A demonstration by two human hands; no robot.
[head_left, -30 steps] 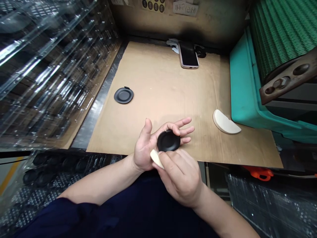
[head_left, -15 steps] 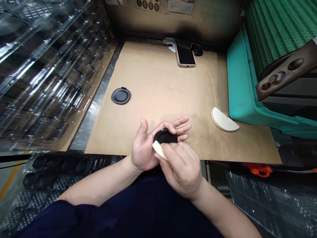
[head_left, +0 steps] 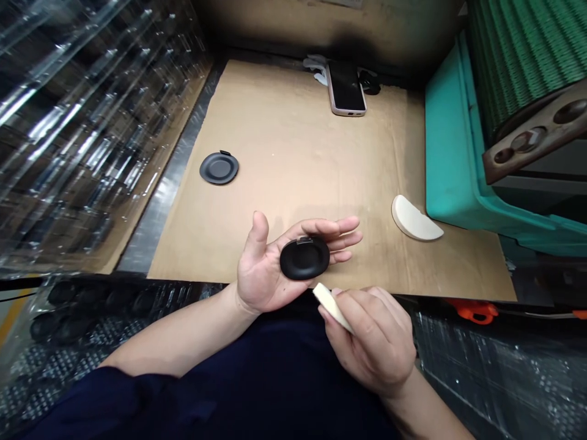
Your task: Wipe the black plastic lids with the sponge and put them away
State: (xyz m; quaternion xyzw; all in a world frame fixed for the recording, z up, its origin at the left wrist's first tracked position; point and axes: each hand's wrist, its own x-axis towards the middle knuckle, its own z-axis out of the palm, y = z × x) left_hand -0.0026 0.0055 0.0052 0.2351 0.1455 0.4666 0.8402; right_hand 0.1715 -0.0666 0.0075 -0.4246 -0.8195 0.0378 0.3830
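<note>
My left hand (head_left: 266, 269) lies palm up above the near edge of the cardboard sheet (head_left: 298, 159), fingers stretched out. A round black disc (head_left: 304, 258) rests on its palm and fingers. My right hand (head_left: 373, 339) is closed around a cream-white pad (head_left: 331, 305), which pokes out towards the disc but stays a little apart from it, below and to the right. A second black disc (head_left: 219, 167) lies flat on the cardboard at the left.
A cream half-round pad (head_left: 415, 220) lies on the cardboard at the right, beside a teal bin (head_left: 452, 153). A phone (head_left: 347, 88) lies at the far edge. Stacked clear plastic trays (head_left: 77, 122) fill the left; more trays with black parts (head_left: 92, 305) sit below.
My right hand has pulled the white pad off the black disc, down and to the right. The disc now lies fully exposed on my left palm.
</note>
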